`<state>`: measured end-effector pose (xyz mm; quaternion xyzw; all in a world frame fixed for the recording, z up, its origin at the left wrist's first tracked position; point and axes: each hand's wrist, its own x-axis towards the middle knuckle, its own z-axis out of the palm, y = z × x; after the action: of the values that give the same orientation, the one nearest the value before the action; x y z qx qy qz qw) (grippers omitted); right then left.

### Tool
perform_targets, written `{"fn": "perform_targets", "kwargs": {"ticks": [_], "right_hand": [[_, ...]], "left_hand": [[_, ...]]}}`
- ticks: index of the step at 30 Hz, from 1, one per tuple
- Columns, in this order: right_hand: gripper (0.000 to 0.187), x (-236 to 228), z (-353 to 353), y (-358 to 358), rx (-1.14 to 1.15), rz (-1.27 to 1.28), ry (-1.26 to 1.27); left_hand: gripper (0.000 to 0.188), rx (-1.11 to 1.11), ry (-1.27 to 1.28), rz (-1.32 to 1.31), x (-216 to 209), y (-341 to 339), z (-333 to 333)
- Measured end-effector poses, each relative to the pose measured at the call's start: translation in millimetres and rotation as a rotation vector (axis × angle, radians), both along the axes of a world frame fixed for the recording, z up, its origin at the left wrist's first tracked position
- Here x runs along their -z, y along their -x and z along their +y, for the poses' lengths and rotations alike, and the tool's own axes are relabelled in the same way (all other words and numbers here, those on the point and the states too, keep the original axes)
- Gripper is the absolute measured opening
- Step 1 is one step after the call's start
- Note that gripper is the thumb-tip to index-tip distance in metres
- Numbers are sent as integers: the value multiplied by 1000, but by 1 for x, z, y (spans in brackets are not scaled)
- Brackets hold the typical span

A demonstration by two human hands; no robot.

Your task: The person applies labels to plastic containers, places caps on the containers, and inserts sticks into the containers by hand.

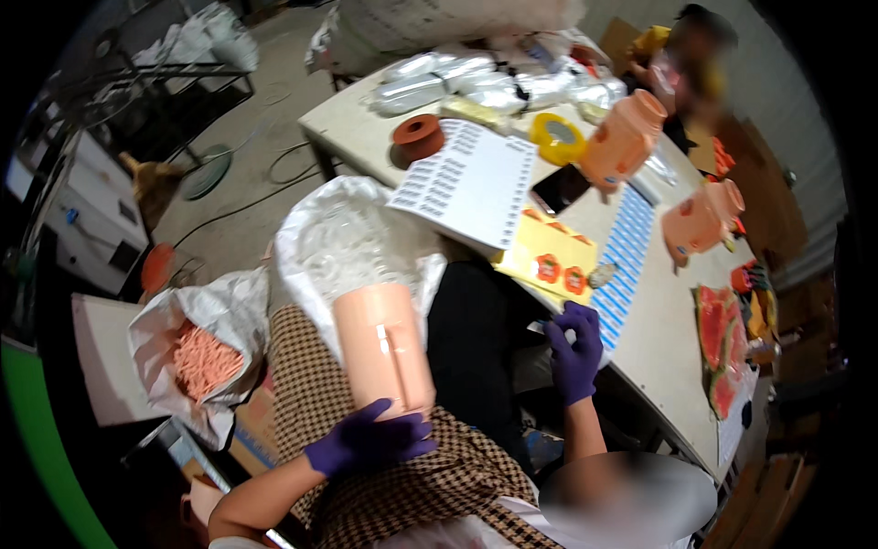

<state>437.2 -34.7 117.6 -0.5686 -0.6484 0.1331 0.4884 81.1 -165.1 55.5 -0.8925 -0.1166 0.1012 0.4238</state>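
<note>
A peach plastic jug (380,339) with a raised handle-like ridge lies across my lap, its far end over a white sack. My left hand (375,439), in a purple glove, holds its near end, the thumb and fingers around the base. At the table's near edge my right hand (578,352), also gloved in purple, is closed with its fingers curled. Something small and whitish shows in it, too small to name. Just beyond it lie a yellow sheet (560,259) with red-orange stickers and a blue-and-white striped sheet (626,252).
The white table (649,384) carries printed sheets (476,178), a phone (561,189), tape rolls (558,139) and two peach jugs (625,137). An open white sack (338,238) holds clear plastic; another (206,357) holds peach pieces. A person (690,69) sits across the table.
</note>
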Motion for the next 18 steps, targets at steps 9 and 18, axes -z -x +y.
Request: {"fn": "perform_targets", "kwargs": {"ticks": [9, 18], "right_hand": [[24, 7, 87, 174, -599, 252, 704], [40, 37, 86, 185, -550, -247, 223]], "left_hand": [[74, -65, 459, -470, -18, 1, 9], [65, -53, 557, -604, -18, 2, 7]]}}
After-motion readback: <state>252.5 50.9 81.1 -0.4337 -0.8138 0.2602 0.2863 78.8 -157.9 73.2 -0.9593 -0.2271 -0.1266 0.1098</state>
